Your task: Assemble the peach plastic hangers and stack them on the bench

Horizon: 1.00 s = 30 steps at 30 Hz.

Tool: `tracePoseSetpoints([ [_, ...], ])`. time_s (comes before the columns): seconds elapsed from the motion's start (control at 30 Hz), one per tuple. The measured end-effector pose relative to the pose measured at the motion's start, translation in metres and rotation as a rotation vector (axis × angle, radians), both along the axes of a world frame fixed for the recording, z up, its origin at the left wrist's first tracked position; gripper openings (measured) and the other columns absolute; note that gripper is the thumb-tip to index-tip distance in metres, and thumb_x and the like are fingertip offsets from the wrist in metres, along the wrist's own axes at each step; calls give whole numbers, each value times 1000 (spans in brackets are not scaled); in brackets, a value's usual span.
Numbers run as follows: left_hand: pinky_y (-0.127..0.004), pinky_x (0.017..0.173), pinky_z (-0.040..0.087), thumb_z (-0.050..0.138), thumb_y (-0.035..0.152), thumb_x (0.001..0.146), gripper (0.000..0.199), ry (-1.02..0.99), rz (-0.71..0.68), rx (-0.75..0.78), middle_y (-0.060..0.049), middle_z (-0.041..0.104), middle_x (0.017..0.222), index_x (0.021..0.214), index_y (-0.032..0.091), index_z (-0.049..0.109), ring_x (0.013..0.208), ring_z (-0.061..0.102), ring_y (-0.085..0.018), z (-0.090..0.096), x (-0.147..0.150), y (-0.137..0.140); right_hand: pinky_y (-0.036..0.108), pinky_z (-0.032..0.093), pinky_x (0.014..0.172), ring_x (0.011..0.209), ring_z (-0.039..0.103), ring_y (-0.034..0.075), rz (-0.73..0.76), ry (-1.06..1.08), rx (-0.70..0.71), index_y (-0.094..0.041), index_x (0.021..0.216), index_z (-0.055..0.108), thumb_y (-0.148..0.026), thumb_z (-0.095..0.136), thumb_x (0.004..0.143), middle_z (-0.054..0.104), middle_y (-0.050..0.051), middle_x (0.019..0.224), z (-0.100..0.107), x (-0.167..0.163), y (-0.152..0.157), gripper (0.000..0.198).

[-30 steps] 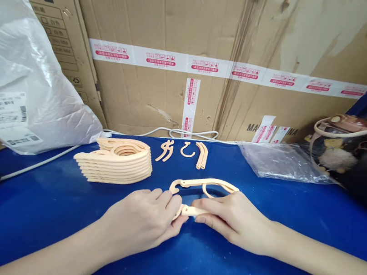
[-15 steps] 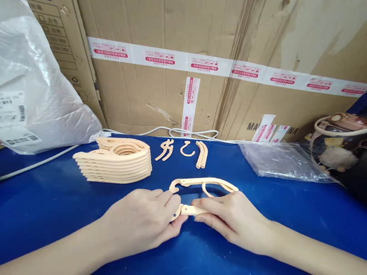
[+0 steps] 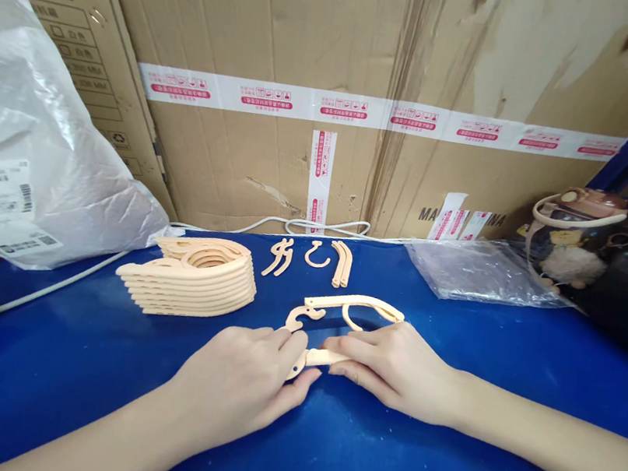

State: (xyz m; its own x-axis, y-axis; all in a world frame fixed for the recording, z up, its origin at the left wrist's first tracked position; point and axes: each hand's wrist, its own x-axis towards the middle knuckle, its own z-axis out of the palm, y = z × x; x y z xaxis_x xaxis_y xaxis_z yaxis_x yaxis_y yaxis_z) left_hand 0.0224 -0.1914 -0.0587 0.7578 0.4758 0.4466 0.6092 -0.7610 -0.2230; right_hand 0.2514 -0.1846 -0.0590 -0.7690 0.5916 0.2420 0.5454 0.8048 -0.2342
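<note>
A cream plastic folding clothes hanger (image 3: 360, 302) is held low over the blue table between my hands. My right hand (image 3: 390, 361) is closed around its right portion, fingers and thumb pinching the lower arm. A hanger arm with a notched, curved end (image 3: 296, 315) is in my left hand (image 3: 253, 364), which is closed over it and hides most of it. The notched end sits just below the upper arm's tip, with a small gap showing. At the lower joint the two parts meet or nearly meet; I cannot tell whether they are joined.
A stack of folded hangers (image 3: 188, 287) stands left of centre. Behind lie loose curved pieces (image 3: 280, 257), a hook (image 3: 318, 255) and short strips (image 3: 340, 263). Around are a white parcel (image 3: 50, 141), clear plastic bag (image 3: 479, 272), bottle (image 3: 577, 235), cable (image 3: 268, 223) and cardboard box (image 3: 255, 156).
At the upper joint, the notched end in my left hand has come away from the hanger arm's tip. The hands stay nearly in place; the view has shifted slightly.
</note>
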Motion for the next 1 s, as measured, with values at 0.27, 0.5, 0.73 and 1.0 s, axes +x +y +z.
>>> tracePoseSetpoints([
  [0.27, -26, 46, 35, 31, 24, 98, 25, 11, -90, -76, 2, 57, 63, 79, 20, 46, 52, 59, -15, 5, 2, -3, 28, 37, 59, 60, 57, 14, 9, 28, 297, -16, 100, 65, -44, 42, 96, 66, 3, 70, 3, -3, -6, 36],
  [0.5, -26, 44, 35, 27, 28, 100, 29, -11, -47, -63, 1, 61, 63, 93, 15, 52, 52, 61, -15, 7, -5, 2, 37, 40, 77, 87, 54, 21, -168, 220, 431, -19, 85, 67, -31, 45, 94, 66, 8, 96, 13, 8, 6, 26],
  [0.73, -25, 47, 36, 29, 25, 99, 30, 62, -127, -70, 1, 59, 63, 79, 18, 50, 52, 58, -14, 9, -5, 1, 44, 37, 95, 115, 47, 24, -166, 162, 256, -22, 97, 68, -29, 43, 97, 55, 7, 130, 13, 15, 21, 27],
  [1.0, -28, 48, 37, 43, 21, 77, 7, 72, -289, -147, 1, 51, 62, 73, 19, 49, 53, 45, -16, 11, -6, -5, 36, 40, 83, 93, 53, 19, -97, 76, 147, -21, 109, 65, -25, 39, 98, 61, 7, 104, 10, 17, 25, 29],
])
